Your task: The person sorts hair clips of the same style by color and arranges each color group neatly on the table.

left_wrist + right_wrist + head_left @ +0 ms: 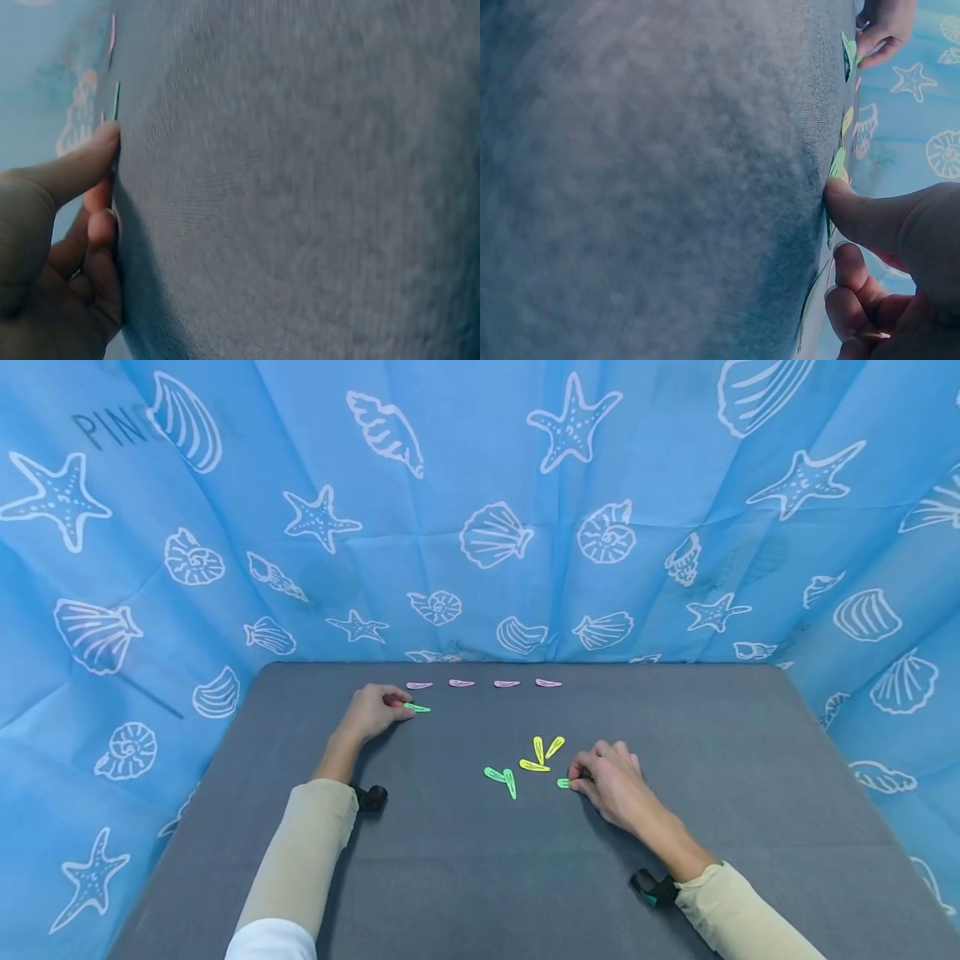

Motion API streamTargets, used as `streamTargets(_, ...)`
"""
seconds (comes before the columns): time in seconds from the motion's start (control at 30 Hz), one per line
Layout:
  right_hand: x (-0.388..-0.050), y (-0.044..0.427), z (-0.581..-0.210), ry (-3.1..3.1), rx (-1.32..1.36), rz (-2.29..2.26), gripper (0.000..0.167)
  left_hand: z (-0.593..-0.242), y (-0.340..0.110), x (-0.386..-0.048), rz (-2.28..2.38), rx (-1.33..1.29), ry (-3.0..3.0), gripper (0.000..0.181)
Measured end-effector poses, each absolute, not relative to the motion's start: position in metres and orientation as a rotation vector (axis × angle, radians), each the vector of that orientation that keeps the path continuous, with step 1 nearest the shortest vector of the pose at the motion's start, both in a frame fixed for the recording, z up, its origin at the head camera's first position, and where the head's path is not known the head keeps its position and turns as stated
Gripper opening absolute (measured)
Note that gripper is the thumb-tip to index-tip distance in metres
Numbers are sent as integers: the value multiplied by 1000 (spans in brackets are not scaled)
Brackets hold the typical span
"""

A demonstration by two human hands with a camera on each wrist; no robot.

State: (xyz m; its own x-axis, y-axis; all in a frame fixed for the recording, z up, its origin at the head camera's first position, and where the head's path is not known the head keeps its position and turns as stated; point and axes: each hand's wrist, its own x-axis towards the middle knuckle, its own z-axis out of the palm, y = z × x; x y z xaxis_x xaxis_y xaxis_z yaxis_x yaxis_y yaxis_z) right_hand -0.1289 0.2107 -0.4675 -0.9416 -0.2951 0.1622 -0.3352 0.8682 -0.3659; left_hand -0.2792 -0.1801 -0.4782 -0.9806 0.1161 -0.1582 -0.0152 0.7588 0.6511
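Note:
My left hand (373, 712) pinches a green snap hair clip (418, 707) at its wide end, low over the far left of the table, with thumb and fingertips on it. In the left wrist view that green clip (117, 99) sticks out past the thumb. Just behind it runs a row of several pink hair clips (507, 683). Right of the middle, my right hand (617, 787) pinches another green hair clip (563, 783) at the table surface; the fingers hide much of it. Left of this hand lie three yellow clips (534, 766) and two touching green clips (511, 783).
A grey cloth-covered table (465, 877) spreads under both hands. Behind it and at its sides hangs a blue curtain (420, 560) with white shells and starfish. Each wrist wears a small black camera (371, 799).

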Motion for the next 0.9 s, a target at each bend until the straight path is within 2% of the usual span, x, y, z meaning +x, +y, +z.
streamTargets(0.27, -130, 206, -468, -2945, 472, 572, 18, -479, -189, -283, 1126, 1, 2676, 22)
streamTargets(0.47, -133, 205, -466, -2978, 525, 538, 13, -477, -189, -285, 1135, -60, 2647, 23)
streamTargets(0.73, -149, 204, -453, -2895, 508, 902, 2, -476, -187, -285, 1127, -75, 2641, 24)
streamTargets(0.9, -163, 199, -450, -2904, 372, 1047, 12, -475, -186, -284, 1124, -75, 2655, 24)
